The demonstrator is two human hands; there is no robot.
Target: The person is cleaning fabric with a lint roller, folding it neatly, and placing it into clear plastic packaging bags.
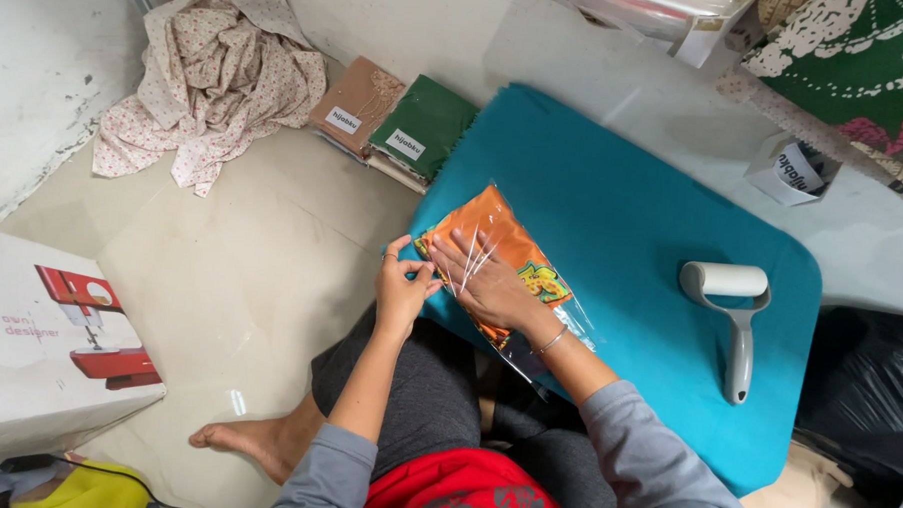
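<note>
The folded orange cloth (502, 248) looks already slipped inside its clear plastic bag (559, 318), lying on the teal pad (653, 211) over the person's lap; closing the bag's end seems what remains. The right hand (490, 283) presses flat and open on it, the left hand (402, 287) pinches the bag's edge.
</note>
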